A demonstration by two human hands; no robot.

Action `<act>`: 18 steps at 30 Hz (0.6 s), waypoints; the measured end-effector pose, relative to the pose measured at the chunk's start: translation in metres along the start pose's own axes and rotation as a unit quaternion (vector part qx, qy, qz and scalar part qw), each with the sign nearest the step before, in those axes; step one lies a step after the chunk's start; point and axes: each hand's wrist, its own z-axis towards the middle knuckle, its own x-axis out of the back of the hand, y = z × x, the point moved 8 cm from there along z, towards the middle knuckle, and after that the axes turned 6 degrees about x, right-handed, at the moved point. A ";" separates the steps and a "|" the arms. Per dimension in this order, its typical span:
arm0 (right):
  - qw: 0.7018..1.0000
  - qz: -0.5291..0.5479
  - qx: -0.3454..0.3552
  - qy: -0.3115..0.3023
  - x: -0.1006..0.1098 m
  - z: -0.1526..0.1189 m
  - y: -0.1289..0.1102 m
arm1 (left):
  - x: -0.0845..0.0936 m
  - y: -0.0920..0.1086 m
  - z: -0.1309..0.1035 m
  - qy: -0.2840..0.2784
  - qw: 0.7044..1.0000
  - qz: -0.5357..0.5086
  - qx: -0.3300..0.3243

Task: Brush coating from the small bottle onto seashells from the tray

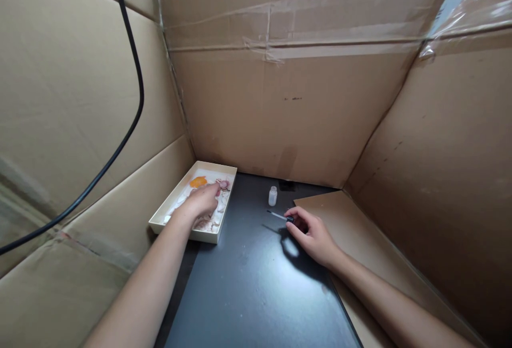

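My right hand [311, 231] pinches the black cap [290, 220] of a small brush applicator, whose thin pale stem [278, 215] ends in a dark tip pointing left. Just beyond that tip, a small uncapped white bottle [272, 197] stands upright on the dark tabletop. Inside a shallow cream box [218, 237] on the left, my left hand [203, 200] reaches down among seashells with curled fingers. Their tips are hidden, so whatever they grip is out of sight. An orange shell [198, 181] lies behind this hand, and a pinkish shell [223, 183] is close to its knuckles.
Cardboard walls [256, 113] enclose the dark table [240, 294] on the left, back and right. A flat cardboard sheet [344, 209] lies along the right side, under my right forearm. A black cable [140, 86] hangs down the left wall.
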 end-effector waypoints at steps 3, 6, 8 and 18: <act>1.000 0.003 -0.002 0.005 0.001 0.000 0.001 | 0.003 -0.005 0.001 -0.016 1.000 0.011 0.012; 1.000 0.006 -0.004 0.011 0.002 0.000 0.001 | 0.008 -0.004 0.002 0.002 1.000 -0.023 -0.013; 1.000 0.009 -0.004 0.011 0.002 0.001 0.002 | 0.011 -0.003 0.002 0.007 0.997 -0.067 -0.028; 1.000 0.015 -0.008 0.015 0.002 0.001 0.001 | 0.007 0.000 0.001 -0.042 0.979 -0.191 -0.055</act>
